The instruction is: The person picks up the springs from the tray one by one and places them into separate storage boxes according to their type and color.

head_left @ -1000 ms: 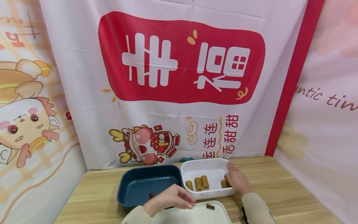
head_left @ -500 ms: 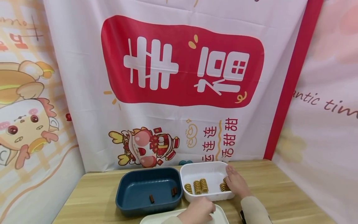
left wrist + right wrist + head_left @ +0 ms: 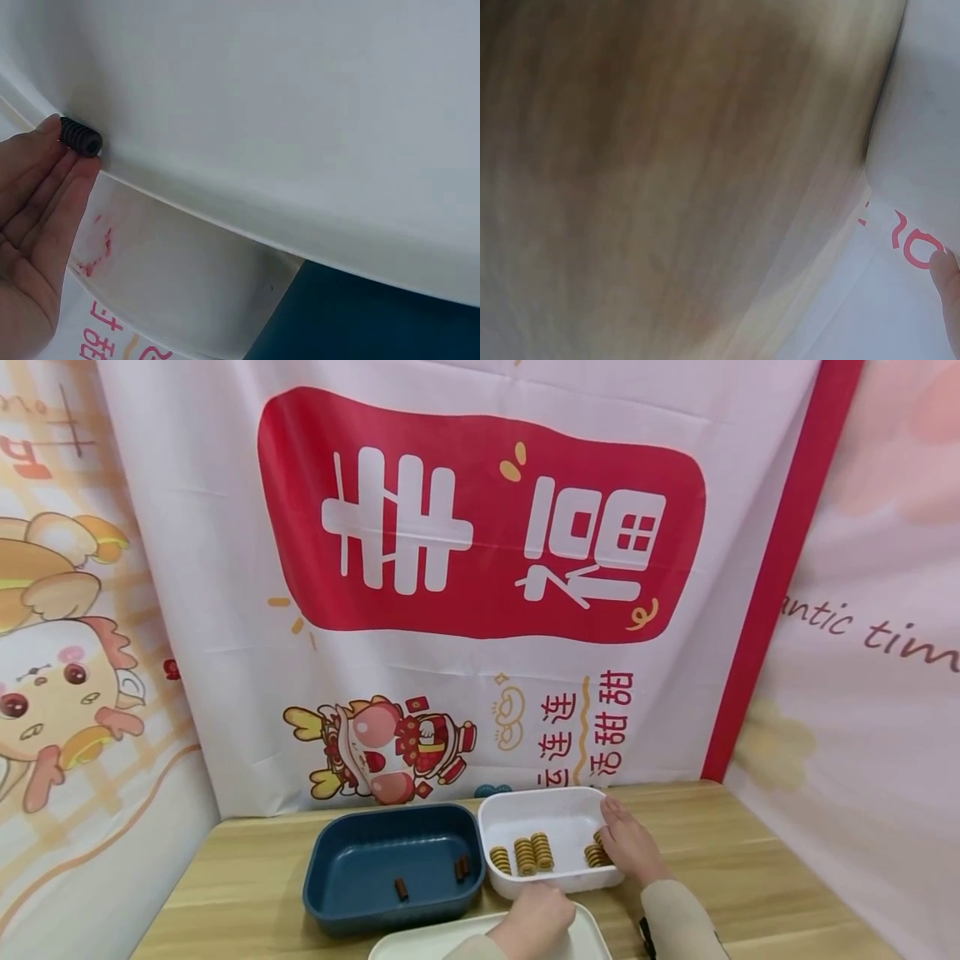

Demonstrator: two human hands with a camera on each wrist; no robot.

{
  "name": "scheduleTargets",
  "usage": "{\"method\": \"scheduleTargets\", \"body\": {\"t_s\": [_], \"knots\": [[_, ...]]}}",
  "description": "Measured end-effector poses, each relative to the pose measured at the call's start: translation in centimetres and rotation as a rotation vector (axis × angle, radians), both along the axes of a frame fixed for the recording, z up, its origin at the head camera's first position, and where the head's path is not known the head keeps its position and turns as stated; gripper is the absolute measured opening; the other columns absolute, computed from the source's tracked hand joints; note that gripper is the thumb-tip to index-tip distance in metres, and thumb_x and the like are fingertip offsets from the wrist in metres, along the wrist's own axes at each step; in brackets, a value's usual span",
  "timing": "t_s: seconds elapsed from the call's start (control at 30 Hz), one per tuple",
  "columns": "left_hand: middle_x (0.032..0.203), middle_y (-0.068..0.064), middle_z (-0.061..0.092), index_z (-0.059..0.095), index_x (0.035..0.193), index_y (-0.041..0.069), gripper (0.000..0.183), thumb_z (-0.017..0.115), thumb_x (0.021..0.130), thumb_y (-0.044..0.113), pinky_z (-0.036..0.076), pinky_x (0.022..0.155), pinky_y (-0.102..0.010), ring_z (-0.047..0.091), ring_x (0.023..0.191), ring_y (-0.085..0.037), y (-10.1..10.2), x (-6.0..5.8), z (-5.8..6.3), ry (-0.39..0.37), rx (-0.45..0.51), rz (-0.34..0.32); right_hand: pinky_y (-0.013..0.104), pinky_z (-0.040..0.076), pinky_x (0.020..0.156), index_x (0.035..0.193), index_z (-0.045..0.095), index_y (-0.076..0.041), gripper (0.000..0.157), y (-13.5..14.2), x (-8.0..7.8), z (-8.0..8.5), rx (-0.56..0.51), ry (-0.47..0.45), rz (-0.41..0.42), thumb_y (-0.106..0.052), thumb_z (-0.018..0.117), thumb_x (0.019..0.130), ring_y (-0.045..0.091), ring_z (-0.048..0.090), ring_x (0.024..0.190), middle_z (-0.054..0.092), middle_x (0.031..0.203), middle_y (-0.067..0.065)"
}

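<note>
In the head view my left hand (image 3: 534, 920) is over the pale tray (image 3: 420, 943) at the front. The left wrist view shows it pinching a small dark coil spring (image 3: 80, 136) between thumb and fingers at the tray's edge. My right hand (image 3: 633, 843) holds the right rim of the white bin (image 3: 555, 883); only a fingertip (image 3: 943, 268) appears in the right wrist view. Several yellow coil springs (image 3: 542, 852) stand in this bin, some partly behind the right hand. Dark brown springs (image 3: 401, 888) lie in the blue bin (image 3: 318, 893) on its left.
Both bins stand side by side on a wood-grain table (image 3: 225, 877), behind the tray. A printed white and red cloth (image 3: 480, 660) hangs behind them, and further cloths hang at both sides.
My left hand has gone from above the front of the blue bin rightward to the tray and picked up the dark spring lying there. My right hand stays on the white bin.
</note>
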State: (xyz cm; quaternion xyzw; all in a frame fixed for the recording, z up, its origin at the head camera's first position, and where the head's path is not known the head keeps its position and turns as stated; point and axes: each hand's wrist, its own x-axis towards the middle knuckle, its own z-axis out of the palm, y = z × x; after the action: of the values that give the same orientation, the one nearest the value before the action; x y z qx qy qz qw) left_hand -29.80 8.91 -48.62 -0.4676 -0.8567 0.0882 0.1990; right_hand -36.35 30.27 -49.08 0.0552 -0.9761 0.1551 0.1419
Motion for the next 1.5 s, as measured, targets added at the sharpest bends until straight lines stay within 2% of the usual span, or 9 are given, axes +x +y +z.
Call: {"method": "scheduleTargets", "body": {"t_s": [0.47,0.63,0.73,0.87,1.0,1.1,1.2,1.37,1.5], "knots": [[0.056,0.012,0.058,0.063,0.059,0.027,0.018,0.07,0.076,0.025,0.038,0.047,-0.02,0.051,0.053,-0.002,-0.3,0.5,-0.1,0.066,-0.045,0.005,0.052,0.027,0.107,0.133,0.041,0.015,0.048,0.1,-0.1,-0.1,-0.012,0.029,0.005,-0.011,0.047,0.094,0.043,0.033,0.132,0.038,0.14,0.03],[0.057,0.012,0.057,0.064,0.06,0.027,0.017,0.07,0.076,0.024,0.038,0.046,-0.02,0.051,0.052,-0.003,-0.5,0.6,0.1,0.058,-0.052,0.001,0.053,0.028,0.106,0.133,0.042,0.015,0.048,0.0,-0.1,-0.1,-0.012,0.04,0.013,-0.011,0.048,0.093,0.043,0.034,0.131,0.039,0.14,0.03],[0.058,0.012,0.058,0.065,0.061,0.026,0.016,0.07,0.076,0.024,0.04,0.048,-0.02,0.052,0.054,-0.003,-0.7,0.5,0.4,0.004,-0.045,-0.008,0.053,0.028,0.106,0.132,0.043,0.015,0.047,-0.1,-0.2,-0.1,-0.007,0.055,0.02,-0.011,0.048,0.093,0.044,0.035,0.13,0.039,0.139,0.03],[0.058,0.015,0.06,0.07,0.064,0.026,0.011,0.074,0.074,0.022,0.039,0.055,-0.014,0.05,0.055,0.002,-1.0,0.3,0.9,-0.244,0.042,-0.051,0.053,0.029,0.105,0.131,0.043,0.017,0.046,-0.1,-0.1,-0.1,0.004,0.066,0.031,-0.01,0.048,0.093,0.044,0.036,0.129,0.04,0.138,0.031],[0.06,0.02,0.062,0.076,0.072,0.022,0.008,0.077,0.072,0.014,0.037,0.056,-0.007,0.048,0.056,0.011,-1.6,0.2,1.4,-0.632,0.223,-0.101,0.053,0.029,0.106,0.132,0.042,0.016,0.047,0.1,-0.1,-0.1,0.007,0.052,0.027,-0.01,0.047,0.094,0.044,0.035,0.13,0.039,0.139,0.031],[0.062,0.015,0.065,0.077,0.075,0.012,0.006,0.076,0.074,0.006,0.042,0.054,-0.009,0.052,0.057,0.011,-2.1,0.3,1.8,-0.96,0.398,-0.109,0.053,0.028,0.106,0.133,0.041,0.016,0.047,0.1,0.0,-0.1,0.007,0.04,0.024,-0.011,0.047,0.094,0.044,0.035,0.13,0.038,0.14,0.031],[0.066,0.007,0.069,0.076,0.08,0.004,0.005,0.075,0.076,0.003,0.046,0.056,-0.012,0.056,0.06,0.008,-2.5,0.4,2.1,-1.203,0.535,-0.113,0.053,0.028,0.106,0.132,0.042,0.016,0.047,0.1,0.0,-0.1,0.011,0.034,0.03,-0.011,0.047,0.094,0.045,0.035,0.13,0.038,0.139,0.031],[0.074,0.001,0.072,0.075,0.087,-0.001,0.01,0.073,0.078,0.003,0.048,0.06,-0.013,0.058,0.065,0.008,-3.1,1.0,2.4,-1.356,0.626,-0.135,0.052,0.028,0.106,0.132,0.042,0.016,0.047,0.1,0.1,-0.1,0.013,0.042,0.038,-0.01,0.048,0.094,0.044,0.035,0.13,0.038,0.139,0.031],[0.076,-0.002,0.072,0.075,0.089,-0.003,0.011,0.071,0.08,0.003,0.05,0.06,-0.016,0.059,0.065,0.004,-3.4,1.5,2.8,-1.468,0.695,-0.077,0.053,0.028,0.106,0.132,0.042,0.017,0.047,0.1,0.2,0.0,-0.007,0.061,0.036,-0.01,0.048,0.094,0.045,0.034,0.13,0.039,0.139,0.031]]}}
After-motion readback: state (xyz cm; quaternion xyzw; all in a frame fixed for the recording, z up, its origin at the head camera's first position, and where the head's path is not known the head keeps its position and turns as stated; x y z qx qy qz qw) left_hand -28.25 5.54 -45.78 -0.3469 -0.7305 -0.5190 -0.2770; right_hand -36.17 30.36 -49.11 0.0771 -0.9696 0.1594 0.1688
